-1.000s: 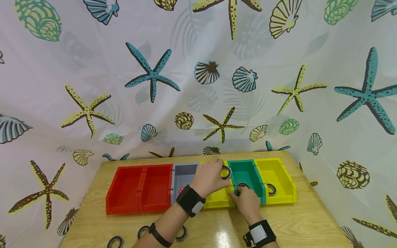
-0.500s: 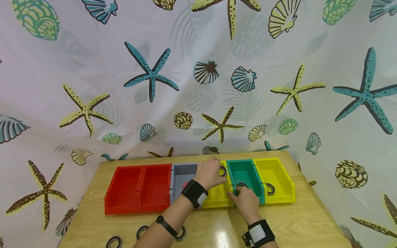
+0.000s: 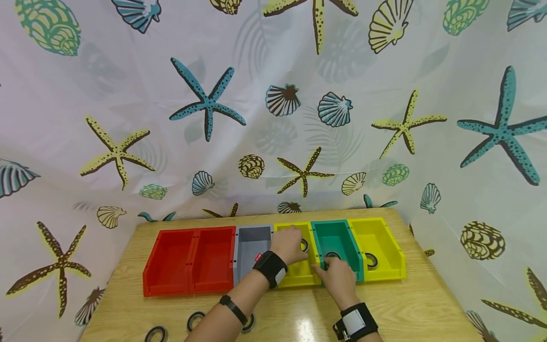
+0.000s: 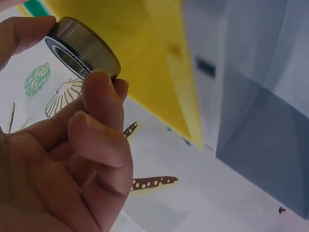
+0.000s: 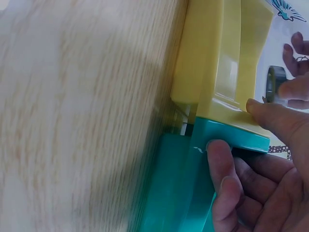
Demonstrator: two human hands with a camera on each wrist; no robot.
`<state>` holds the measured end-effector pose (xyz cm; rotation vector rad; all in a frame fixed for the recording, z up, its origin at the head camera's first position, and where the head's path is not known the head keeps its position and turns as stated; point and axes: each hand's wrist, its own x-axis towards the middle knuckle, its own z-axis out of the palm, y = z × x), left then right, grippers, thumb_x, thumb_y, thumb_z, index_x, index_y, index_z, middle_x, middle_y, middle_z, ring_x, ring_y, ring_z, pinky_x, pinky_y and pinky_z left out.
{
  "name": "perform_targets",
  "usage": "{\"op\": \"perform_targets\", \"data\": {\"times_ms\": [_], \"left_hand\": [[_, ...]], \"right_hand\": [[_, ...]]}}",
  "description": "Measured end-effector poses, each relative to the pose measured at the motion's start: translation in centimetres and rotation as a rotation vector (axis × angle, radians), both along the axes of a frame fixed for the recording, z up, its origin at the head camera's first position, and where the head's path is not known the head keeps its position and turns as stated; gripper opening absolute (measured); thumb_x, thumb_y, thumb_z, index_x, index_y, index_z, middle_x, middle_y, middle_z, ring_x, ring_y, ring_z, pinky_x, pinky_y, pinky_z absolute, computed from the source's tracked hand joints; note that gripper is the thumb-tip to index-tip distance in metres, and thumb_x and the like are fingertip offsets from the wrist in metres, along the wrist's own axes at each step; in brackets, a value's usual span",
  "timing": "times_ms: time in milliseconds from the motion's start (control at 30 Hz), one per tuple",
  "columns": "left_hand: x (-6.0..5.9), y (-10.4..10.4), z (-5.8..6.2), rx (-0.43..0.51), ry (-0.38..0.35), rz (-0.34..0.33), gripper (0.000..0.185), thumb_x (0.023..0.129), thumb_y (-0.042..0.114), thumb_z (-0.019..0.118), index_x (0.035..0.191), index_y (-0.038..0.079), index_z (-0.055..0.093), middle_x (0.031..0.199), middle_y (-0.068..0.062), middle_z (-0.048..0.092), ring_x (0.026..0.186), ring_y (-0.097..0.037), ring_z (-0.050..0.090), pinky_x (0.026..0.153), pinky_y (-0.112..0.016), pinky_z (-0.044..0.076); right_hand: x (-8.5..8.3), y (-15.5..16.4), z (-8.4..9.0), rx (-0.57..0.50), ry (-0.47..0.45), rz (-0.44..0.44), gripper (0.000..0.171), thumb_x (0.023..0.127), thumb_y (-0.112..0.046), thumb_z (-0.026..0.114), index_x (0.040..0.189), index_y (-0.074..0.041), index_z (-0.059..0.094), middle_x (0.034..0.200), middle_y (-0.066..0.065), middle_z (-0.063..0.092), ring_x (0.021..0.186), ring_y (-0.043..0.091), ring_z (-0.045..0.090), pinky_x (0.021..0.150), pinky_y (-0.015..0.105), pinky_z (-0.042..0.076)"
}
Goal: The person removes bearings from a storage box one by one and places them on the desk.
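My left hand (image 3: 288,244) pinches a ball bearing (image 3: 305,245) between thumb and fingertips, over the middle yellow bin (image 3: 299,280). Up close in the left wrist view, the bearing (image 4: 89,46) is a steel ring with a dark seal, held tilted. My right hand (image 3: 341,280) grips the front corner where that yellow bin meets the green bin (image 3: 361,266). In the right wrist view its thumb touches the yellow rim (image 5: 229,108) and its fingers curl at the green rim (image 5: 236,134). A second bearing (image 3: 332,255) shows inside the green bin, partly behind the right hand.
A grey bin (image 3: 255,232) and two red bins (image 3: 171,256) (image 3: 213,256) continue the row leftward. At the right end, another yellow bin (image 3: 382,242) holds a bearing (image 3: 372,261). Several bearings (image 3: 155,334) lie on the wooden table (image 3: 115,294) in front, some partly behind the left forearm. A patterned curtain (image 3: 256,142) hangs behind.
My left hand has lowered with the bearing, from above the yellow bin's back right side down into or close over it. My right hand stays at the bins' corner.
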<state>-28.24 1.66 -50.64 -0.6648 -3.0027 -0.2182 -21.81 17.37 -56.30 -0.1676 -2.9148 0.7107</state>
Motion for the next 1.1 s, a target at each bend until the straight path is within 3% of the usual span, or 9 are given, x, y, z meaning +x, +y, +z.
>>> {"op": "perform_targets", "data": {"times_ms": [167,500,767,967,1100], "left_hand": [[0.0,0.4,-1.3,-0.054,0.008,0.004,0.037,0.071,0.05,0.079,0.076,0.018,0.06,0.079,0.001,0.053,0.053,-0.012,0.047,0.044,-0.028,0.04],[0.1,1.6,-2.3,-0.116,-0.001,0.019,0.042,0.072,0.052,0.077,0.064,0.019,0.052,0.071,0.002,0.048,0.054,-0.011,0.045,0.046,-0.027,0.038],[-0.6,2.2,-3.3,-0.169,-0.066,0.049,0.04,0.071,0.054,0.079,0.071,0.019,0.059,0.069,0.004,0.053,0.058,-0.012,0.052,0.051,-0.03,0.043],[-1.3,2.5,-4.3,-0.202,-0.099,0.053,0.039,0.07,0.053,0.08,0.076,0.019,0.062,0.068,0.005,0.055,0.062,-0.012,0.053,0.052,-0.031,0.044],[-1.2,2.6,-4.4,-0.207,-0.101,0.053,0.039,0.069,0.052,0.08,0.082,0.019,0.066,0.073,0.005,0.059,0.066,-0.012,0.055,0.054,-0.032,0.046]], "right_hand": [[0.0,-0.1,0.1,-0.003,-0.009,-0.002,0.052,0.078,-0.044,0.076,0.109,-0.002,0.072,0.098,0.017,0.071,0.065,0.022,0.063,0.05,0.039,0.045],[0.0,0.0,0.1,0.0,-0.017,-0.003,0.052,0.078,-0.043,0.076,0.111,-0.002,0.071,0.1,0.018,0.071,0.065,0.02,0.063,0.047,0.036,0.044],[0.1,0.0,0.2,-0.017,-0.001,0.01,0.052,0.079,-0.043,0.076,0.11,-0.001,0.071,0.094,0.016,0.071,0.058,0.015,0.058,0.043,0.031,0.038],[0.2,0.0,0.3,-0.019,-0.003,0.013,0.052,0.079,-0.043,0.076,0.11,-0.002,0.071,0.096,0.016,0.071,0.064,0.02,0.063,0.047,0.036,0.043],[0.2,-0.1,0.4,-0.015,-0.008,0.009,0.052,0.079,-0.043,0.076,0.11,-0.002,0.072,0.098,0.016,0.071,0.07,0.024,0.065,0.051,0.039,0.046]]}}
